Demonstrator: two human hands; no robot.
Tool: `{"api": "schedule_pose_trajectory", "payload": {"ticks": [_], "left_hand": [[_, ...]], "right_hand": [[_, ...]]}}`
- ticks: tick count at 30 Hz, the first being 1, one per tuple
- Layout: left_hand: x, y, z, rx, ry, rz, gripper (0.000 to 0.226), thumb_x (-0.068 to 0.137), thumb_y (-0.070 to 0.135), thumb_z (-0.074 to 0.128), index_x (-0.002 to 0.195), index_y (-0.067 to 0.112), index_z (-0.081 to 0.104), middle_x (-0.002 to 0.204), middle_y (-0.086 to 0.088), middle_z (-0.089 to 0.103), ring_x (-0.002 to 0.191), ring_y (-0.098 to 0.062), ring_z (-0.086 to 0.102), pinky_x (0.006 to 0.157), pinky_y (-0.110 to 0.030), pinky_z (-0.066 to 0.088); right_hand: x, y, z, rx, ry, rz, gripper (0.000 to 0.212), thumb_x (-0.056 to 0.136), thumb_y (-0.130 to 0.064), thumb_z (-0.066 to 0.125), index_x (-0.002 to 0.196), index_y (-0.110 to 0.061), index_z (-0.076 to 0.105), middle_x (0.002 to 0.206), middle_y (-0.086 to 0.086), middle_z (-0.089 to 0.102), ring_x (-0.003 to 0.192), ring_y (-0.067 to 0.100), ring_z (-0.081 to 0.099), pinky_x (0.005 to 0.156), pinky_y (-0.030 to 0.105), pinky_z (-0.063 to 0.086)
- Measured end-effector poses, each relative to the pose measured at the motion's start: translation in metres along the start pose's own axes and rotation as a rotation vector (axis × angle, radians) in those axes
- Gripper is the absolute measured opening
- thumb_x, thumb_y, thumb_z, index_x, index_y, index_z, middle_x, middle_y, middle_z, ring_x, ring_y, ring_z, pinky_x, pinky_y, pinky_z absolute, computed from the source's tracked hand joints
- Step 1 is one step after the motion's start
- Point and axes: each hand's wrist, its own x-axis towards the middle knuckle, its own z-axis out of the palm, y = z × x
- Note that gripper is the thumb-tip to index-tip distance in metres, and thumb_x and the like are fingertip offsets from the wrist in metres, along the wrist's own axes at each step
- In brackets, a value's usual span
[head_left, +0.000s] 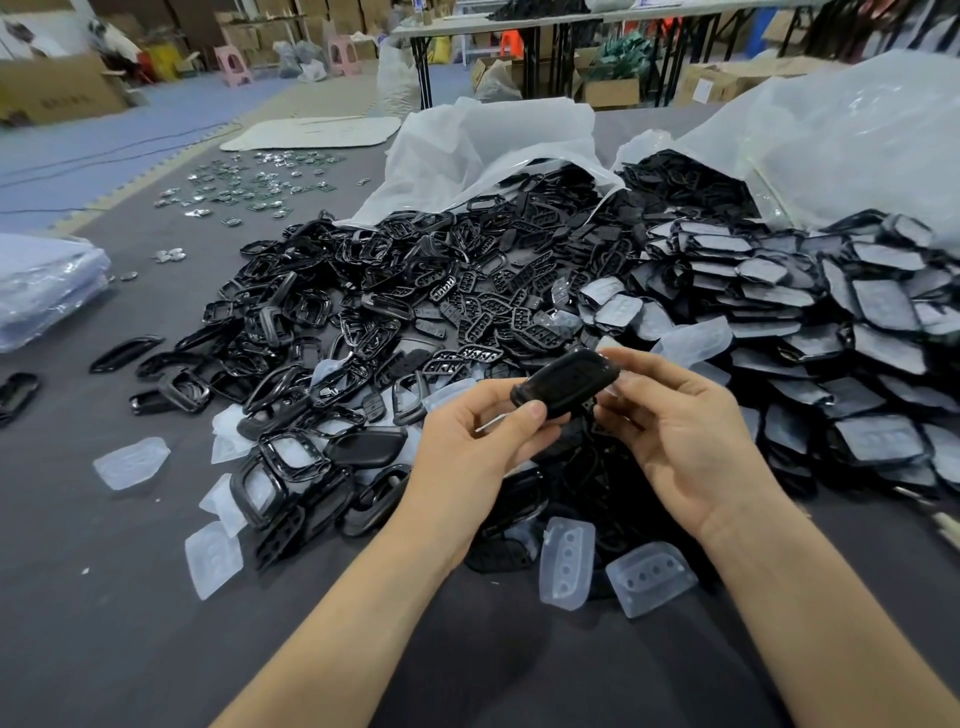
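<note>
A black key-fob shell (566, 382) is held above the grey table (130, 597), between both hands. My left hand (478, 447) pinches its near left end with thumb and fingers. My right hand (680, 431) grips its right end with curled fingers. Below the hands lies a heap of black plastic frames and button plates (363, 322). Two clear silicone button pads (567, 569) (650, 578) lie just in front of the heap.
A pile of bagged black shells (831, 332) spreads on the right, spilling from clear plastic bags (857, 130) (493, 150). Small circuit boards (249, 187) lie scattered at the far left. A folded plastic stack (47, 286) sits at the left edge. More clear pads (130, 462) lie loose.
</note>
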Motion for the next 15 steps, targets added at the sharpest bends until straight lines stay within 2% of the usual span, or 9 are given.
{"api": "schedule_pose_trajectory", "payload": {"ticks": [2,7,11,15], "left_hand": [[0.0001,0.0006,-0.0008,-0.017,0.022,-0.005,0.016,0.090,-0.004,0.057,0.100,0.003,0.068,0.086,-0.008,0.074,0.089,-0.018,0.072,0.078,-0.022,0.056],[-0.0001,0.0006,-0.0005,-0.047,0.058,-0.003,0.020,0.090,-0.007,0.057,0.101,0.007,0.067,0.085,-0.001,0.073,0.085,-0.018,0.073,0.075,-0.023,0.056],[0.0004,0.0031,-0.0008,-0.147,0.101,-0.001,0.018,0.090,-0.007,0.056,0.100,0.006,0.063,0.092,-0.005,0.074,0.091,-0.023,0.073,0.072,-0.024,0.057],[0.0016,0.0053,-0.0022,-0.220,0.135,-0.009,0.018,0.091,-0.008,0.055,0.097,0.007,0.062,0.088,-0.005,0.075,0.090,-0.022,0.073,0.070,-0.022,0.057]], "right_hand": [[-0.0005,-0.0002,-0.0010,-0.044,0.028,-0.039,0.027,0.088,0.006,0.055,0.090,-0.016,0.071,0.065,0.001,0.065,0.059,0.010,0.060,0.059,0.020,0.054],[-0.0024,-0.0013,-0.0009,-0.081,0.035,-0.085,0.035,0.086,0.002,0.061,0.107,-0.027,0.062,0.066,0.001,0.068,0.061,0.011,0.064,0.060,0.024,0.056],[-0.0022,-0.0028,-0.0005,-0.057,0.054,-0.069,0.024,0.088,-0.001,0.059,0.101,-0.021,0.063,0.064,-0.002,0.068,0.058,0.011,0.063,0.055,0.023,0.054],[-0.0013,-0.0029,-0.0014,-0.063,0.047,-0.058,0.016,0.091,-0.003,0.057,0.087,-0.017,0.064,0.062,-0.005,0.067,0.055,0.009,0.063,0.052,0.021,0.052]]}}
